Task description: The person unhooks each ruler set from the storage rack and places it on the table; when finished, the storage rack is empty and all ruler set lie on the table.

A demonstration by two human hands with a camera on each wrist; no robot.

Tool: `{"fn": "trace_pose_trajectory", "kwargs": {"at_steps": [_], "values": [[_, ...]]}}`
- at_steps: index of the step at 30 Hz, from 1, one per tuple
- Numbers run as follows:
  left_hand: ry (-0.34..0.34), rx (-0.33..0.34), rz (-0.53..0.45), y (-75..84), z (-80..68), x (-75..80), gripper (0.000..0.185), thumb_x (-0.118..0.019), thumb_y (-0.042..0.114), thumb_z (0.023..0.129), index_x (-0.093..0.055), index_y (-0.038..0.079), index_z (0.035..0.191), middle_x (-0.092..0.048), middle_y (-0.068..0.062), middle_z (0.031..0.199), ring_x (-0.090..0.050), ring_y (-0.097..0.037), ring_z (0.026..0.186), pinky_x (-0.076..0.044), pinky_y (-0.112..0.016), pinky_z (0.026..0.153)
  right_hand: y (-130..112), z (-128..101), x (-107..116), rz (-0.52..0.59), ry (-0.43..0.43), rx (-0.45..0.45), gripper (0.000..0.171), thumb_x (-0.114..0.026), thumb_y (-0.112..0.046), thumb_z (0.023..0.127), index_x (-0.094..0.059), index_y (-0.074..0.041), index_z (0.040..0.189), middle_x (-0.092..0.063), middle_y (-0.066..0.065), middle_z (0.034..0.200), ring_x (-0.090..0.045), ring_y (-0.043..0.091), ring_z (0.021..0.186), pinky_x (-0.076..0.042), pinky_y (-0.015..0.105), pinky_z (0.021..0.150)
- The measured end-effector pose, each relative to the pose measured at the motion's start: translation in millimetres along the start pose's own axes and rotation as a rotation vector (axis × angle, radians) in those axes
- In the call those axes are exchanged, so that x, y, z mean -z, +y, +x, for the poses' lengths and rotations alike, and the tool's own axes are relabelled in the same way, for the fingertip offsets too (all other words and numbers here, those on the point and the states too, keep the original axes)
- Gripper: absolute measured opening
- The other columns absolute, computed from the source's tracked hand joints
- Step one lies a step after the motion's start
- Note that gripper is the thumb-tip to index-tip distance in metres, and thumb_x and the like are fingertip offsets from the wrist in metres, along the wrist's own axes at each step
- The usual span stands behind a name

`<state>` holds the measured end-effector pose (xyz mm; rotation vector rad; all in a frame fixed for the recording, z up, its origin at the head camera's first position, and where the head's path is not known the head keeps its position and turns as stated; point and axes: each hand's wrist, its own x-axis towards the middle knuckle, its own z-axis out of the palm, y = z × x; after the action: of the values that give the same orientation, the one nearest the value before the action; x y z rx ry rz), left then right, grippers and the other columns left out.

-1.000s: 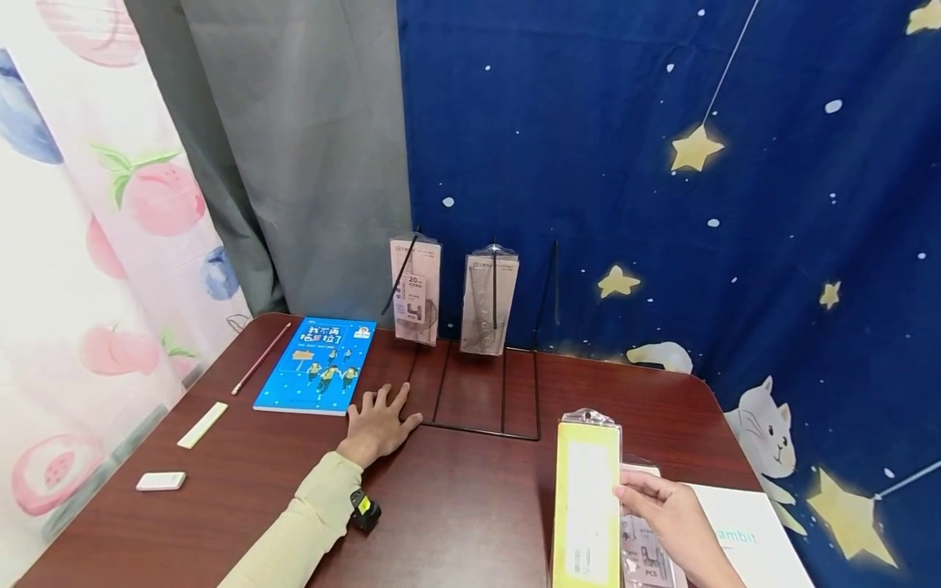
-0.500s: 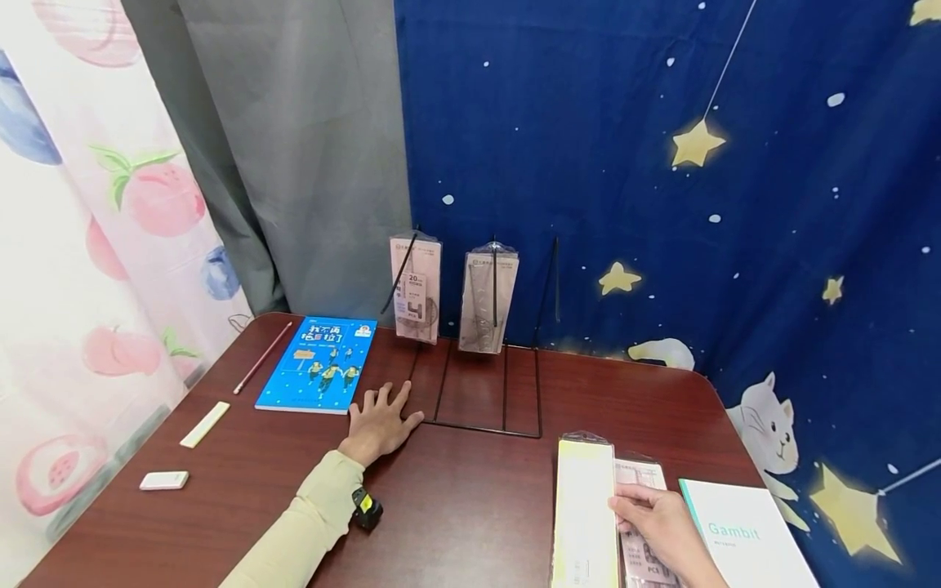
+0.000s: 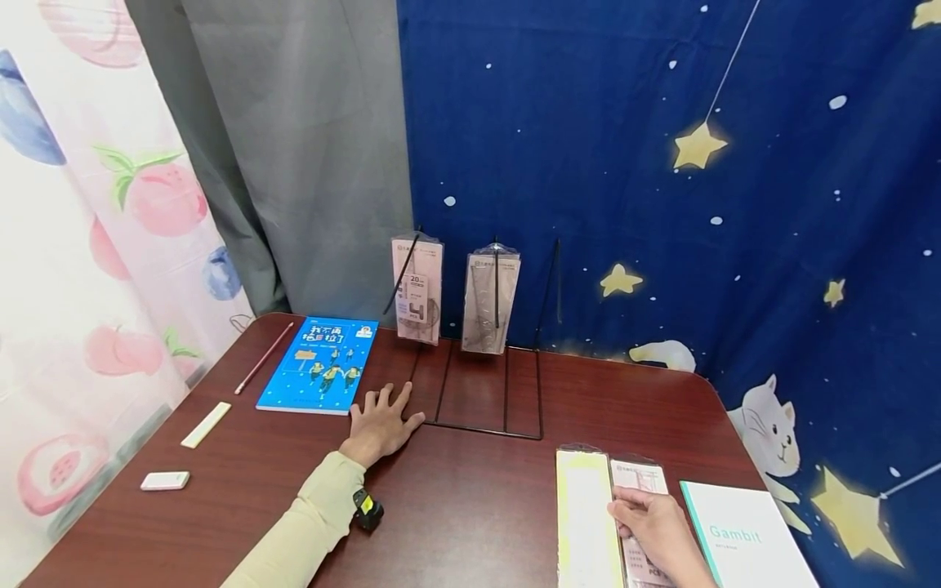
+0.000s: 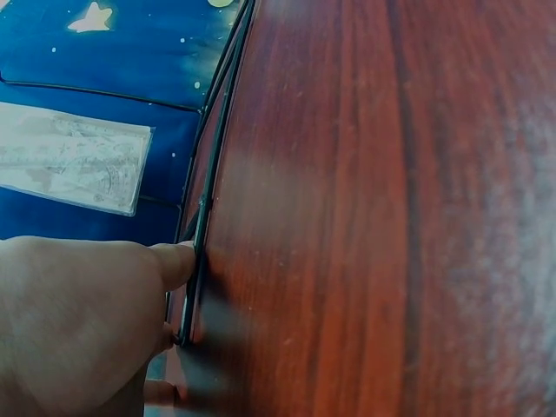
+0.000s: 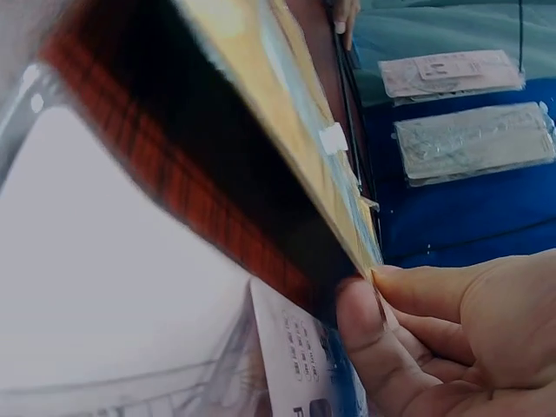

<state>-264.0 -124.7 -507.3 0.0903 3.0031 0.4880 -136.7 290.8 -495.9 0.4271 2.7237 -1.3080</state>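
The right hand [image 3: 657, 529] pinches the yellow packet [image 3: 586, 523] by its right edge, thumb and curled fingers closed on the rim; the right wrist view shows the thumb tip pressed under that edge and the packet [image 5: 261, 130] running away from the grip, up and to the left. In the head view the packet stretches ahead of and behind the pinch, its clear hang tab at the far end, and it sits low at the table [image 3: 470, 506]; whether it lies flat on the wood cannot be told. Just right of the grip, partly under the hand, lies a pink-backed ruler packet [image 3: 638, 490], its long edge touching or nearly touching the yellow one. Further right of the hand rests a white booklet [image 3: 746, 535] printed "Gambit".

The left hand [image 3: 381, 423] lies flat with fingers spread and straight, holding nothing. Its fingertips [image 4: 178, 261] touch the near left corner of the black wire rack [image 3: 485, 396]. Beyond that hand, two packets [image 3: 490, 304] hang upright on the rack's prongs. Left of the left hand lies a blue book [image 3: 318, 364], just beside the fingers.
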Motion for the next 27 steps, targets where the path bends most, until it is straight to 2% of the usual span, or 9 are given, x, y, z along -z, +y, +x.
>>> {"fn": "trace_pose_trajectory", "kwargs": {"at_steps": [7,23,27], "values": [[0.001,0.0,0.003,0.3,0.1,0.4,0.07,-0.053,0.048,0.105,-0.033,0.015,0.164,-0.032,-0.024,0.164,-0.03,-0.051,0.145,-0.026,-0.074,0.112,-3,-2,-4,-0.1,0.044,0.047,0.033,-0.075,-0.012,0.092,-0.075,0.004,0.12,-0.073,-0.002,0.075,-0.064,0.011,0.059,-0.049,0.019,0.061],[0.017,-0.018,0.009,-8.0,5.4,-9.3,0.069,-0.049,0.051,0.107,-0.031,0.016,0.164,-0.031,-0.024,0.166,-0.029,-0.051,0.148,-0.026,-0.074,0.111,-13,-5,-8,-0.22,0.04,0.065,0.031,-0.075,-0.009,0.092,-0.075,0.006,0.118,-0.075,-0.001,0.076,-0.063,0.01,0.057,-0.049,0.025,0.052],[0.007,-0.013,0.018,-3.8,0.9,-3.3,0.068,-0.049,0.05,0.107,-0.033,0.016,0.164,-0.032,-0.023,0.165,-0.031,-0.05,0.147,-0.027,-0.074,0.111,-24,-3,0,-0.283,0.083,0.133,0.031,-0.077,-0.013,0.09,-0.076,0.001,0.118,-0.078,0.003,0.083,-0.062,0.009,0.063,-0.047,0.024,0.056]]}}
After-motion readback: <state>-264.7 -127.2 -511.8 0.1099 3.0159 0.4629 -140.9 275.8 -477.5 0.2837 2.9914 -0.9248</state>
